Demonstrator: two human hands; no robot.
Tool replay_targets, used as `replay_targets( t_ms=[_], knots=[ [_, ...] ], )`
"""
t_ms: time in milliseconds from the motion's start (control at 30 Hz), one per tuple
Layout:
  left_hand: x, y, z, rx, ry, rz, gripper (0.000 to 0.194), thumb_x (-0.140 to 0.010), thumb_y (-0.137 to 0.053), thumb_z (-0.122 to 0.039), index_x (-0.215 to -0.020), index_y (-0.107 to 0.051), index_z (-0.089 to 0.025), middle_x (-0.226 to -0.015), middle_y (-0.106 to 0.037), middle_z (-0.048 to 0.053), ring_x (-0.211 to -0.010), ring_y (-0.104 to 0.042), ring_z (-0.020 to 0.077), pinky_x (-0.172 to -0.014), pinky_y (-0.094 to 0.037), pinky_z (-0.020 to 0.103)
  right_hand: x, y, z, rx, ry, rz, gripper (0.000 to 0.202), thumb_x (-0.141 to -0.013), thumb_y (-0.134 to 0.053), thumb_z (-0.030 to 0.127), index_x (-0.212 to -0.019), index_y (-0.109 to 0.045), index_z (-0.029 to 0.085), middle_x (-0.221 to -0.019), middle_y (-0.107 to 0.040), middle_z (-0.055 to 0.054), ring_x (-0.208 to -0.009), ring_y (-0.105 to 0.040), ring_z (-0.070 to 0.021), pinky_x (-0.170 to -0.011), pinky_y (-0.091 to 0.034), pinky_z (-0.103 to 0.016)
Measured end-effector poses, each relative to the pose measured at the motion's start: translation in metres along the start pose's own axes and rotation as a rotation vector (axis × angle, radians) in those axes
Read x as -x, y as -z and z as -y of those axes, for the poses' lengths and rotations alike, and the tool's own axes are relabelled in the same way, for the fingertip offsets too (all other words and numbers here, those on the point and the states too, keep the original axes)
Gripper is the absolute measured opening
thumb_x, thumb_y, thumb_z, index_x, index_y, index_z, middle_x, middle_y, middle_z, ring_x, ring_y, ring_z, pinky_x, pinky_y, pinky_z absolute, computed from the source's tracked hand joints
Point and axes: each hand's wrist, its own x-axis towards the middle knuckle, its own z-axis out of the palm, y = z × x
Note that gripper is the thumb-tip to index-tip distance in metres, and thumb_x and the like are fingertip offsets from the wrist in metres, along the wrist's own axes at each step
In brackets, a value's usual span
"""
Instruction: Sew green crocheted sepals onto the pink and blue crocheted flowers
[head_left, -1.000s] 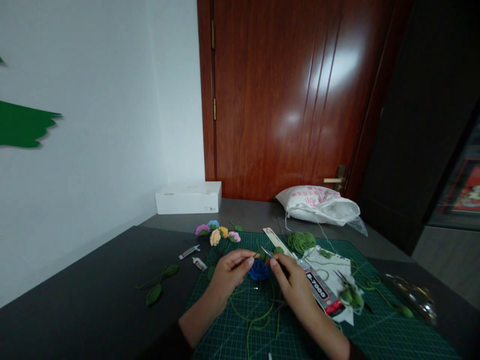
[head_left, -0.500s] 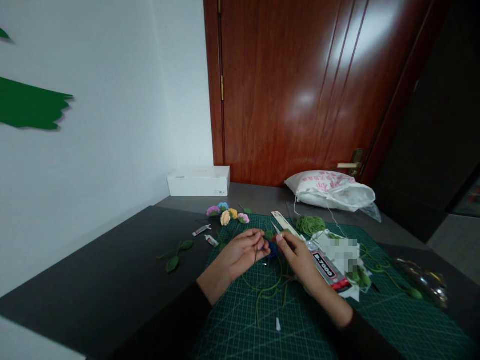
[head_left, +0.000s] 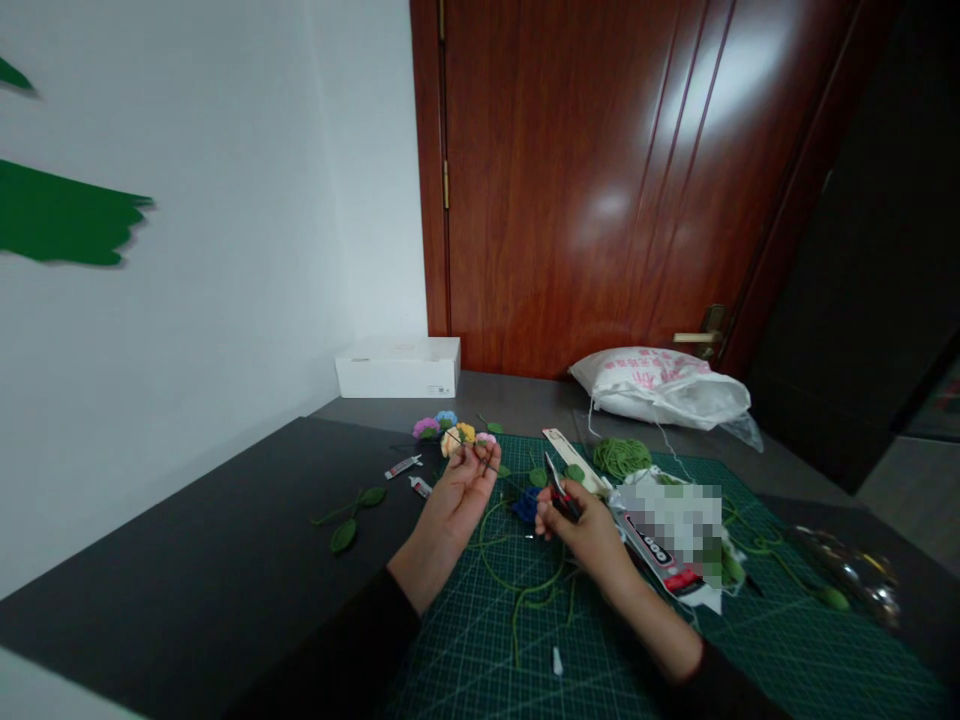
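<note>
Through the head view, I look down on a dark grey worktop [head_left: 225, 530] partly covered by a green gridded cutting mat [head_left: 457, 650]. The left hand [head_left: 452, 498] is raised, palm turned inward, beside the cluster's pale pink knitted flower [head_left: 486, 439]. A thin dark strand [head_left: 487, 463] crosses its fingertips, but I cannot tell whether that grip is pinched on it or merely touching.

The right hand [head_left: 592, 535] has its grip closed around a slim metal-tipped tool with dark and reddish handles [head_left: 561, 490]. Its tip points up and away, probably so the fingers can steady the handles without covering the working end (blur keeps me from naming its exact type). Just beside those fingers, low over the mat, is the deep blue yarn flower [head_left: 526, 503]; I cannot tell whether they touch it.

A loose green yarn strand [head_left: 517, 581] curves below the hands. Beyond them sit a bright green yarn ball [head_left: 622, 456] and a long cream flat strip [head_left: 570, 457], likely kept to the side for working room. Two small white glue-like tubes [head_left: 403, 466] lie left of the mat, within easy reach, I judge; nearer me is a green leafy sprig [head_left: 343, 535].
</note>
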Motion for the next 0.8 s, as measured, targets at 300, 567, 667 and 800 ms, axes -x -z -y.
replay_targets(
  t_ms=[300, 567, 667, 800],
  knots=[
    [0.013, 0.004, -0.012, -0.474, -0.141, 0.029, 0.011, -0.073, -0.070, -0.017, -0.073, -0.059, -0.015, -0.070, -0.069, 0.007, -0.072, -0.071, 0.0257, -0.073, -0.060, 0.044, -0.008, 0.032, 0.001, 0.285, 0.074, -0.248, 0.022, -0.085, -0.061, 0.041, -0.077, -0.062, 0.021, -0.068, -0.067, -0.004, -0.064, -0.062, -0.0233, -0.063, -0.043, -0.032],
    [0.039, -0.023, -0.008, -1.331, -0.681, 0.472, 0.015, -0.086, -0.064, -0.017, -0.096, -0.074, -0.021, -0.104, -0.075, 0.008, -0.107, -0.062, 0.0285, -0.105, -0.040, 0.051, -0.008, 0.032, 0.006, 0.335, 0.181, -0.148, 0.019, -0.086, -0.062, 0.034, -0.072, -0.063, 0.021, -0.063, -0.064, 0.001, -0.061, -0.059, -0.0187, -0.061, -0.043, -0.027],
    [0.036, -0.023, -0.002, -1.434, -0.644, 0.545, 0.016, -0.090, -0.060, -0.016, -0.090, -0.075, -0.020, -0.084, -0.076, 0.005, -0.082, -0.067, 0.0221, -0.081, -0.052, 0.036, -0.007, 0.025, 0.009, 0.329, 0.213, -0.134, 0.018, -0.087, -0.062, 0.035, -0.076, -0.063, 0.021, -0.065, -0.063, 0.001, -0.061, -0.059, -0.0179, -0.061, -0.044, -0.026],
    [0.031, -0.016, 0.000, -1.249, -0.542, 0.437, 0.014, -0.087, -0.063, -0.016, -0.088, -0.076, -0.019, -0.084, -0.077, 0.005, -0.076, -0.070, 0.0199, -0.071, -0.052, 0.029, -0.005, 0.023, 0.009, 0.315, 0.241, -0.142, 0.025, -0.095, -0.052, 0.038, -0.081, -0.063, 0.020, -0.067, -0.063, 0.000, -0.063, -0.060, -0.0176, -0.061, -0.045, -0.026]
  ],
)
